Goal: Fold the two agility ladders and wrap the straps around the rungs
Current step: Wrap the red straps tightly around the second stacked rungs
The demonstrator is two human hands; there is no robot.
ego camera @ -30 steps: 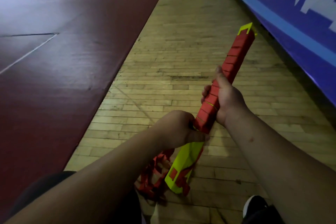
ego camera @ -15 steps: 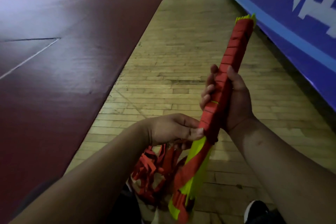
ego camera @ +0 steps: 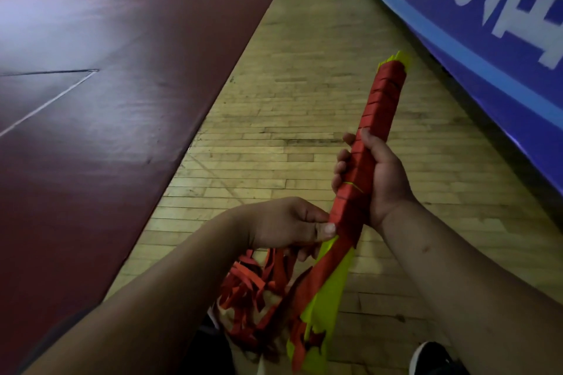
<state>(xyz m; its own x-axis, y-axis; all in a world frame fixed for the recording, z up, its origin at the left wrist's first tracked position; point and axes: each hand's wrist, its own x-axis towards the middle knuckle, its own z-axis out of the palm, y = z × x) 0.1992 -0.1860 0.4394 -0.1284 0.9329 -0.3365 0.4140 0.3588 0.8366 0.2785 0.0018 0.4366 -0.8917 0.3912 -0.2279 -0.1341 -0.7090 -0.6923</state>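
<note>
Rungs: the stacked yellow rungs (ego camera: 330, 292) are held up off the wooden floor (ego camera: 289, 100). They tilt with the far end toward the blue banner (ego camera: 487, 39) and the near end by the person's lap.
Wrap: the red strap (ego camera: 380, 100) covers the stack in close turns from the far tip to just below the hands. The near part is mostly bare yellow.
Right hand (ego camera: 384, 179): clenched round the wrapped middle, thumb on top and fingers curled round the far side.
Left hand (ego camera: 289, 225): pinches the strap between thumb and forefinger at the lowest turn, touching the stack.
Loose tangle (ego camera: 249, 286): red webbing hangs below the left hand. It is dim there, so it may be one strap or part of the second ladder too.
Progress: by my judgement, well over half of this ladder is wrapped.
Risk, slack: if the pinch eases before the next turn is pulled tight, the lower turns could loosen and slide.
Risk, snag: the tangle could knot and jerk the strap short.
Risk, fanning: the bare rung ends could splay apart if the clench shifts.
</note>
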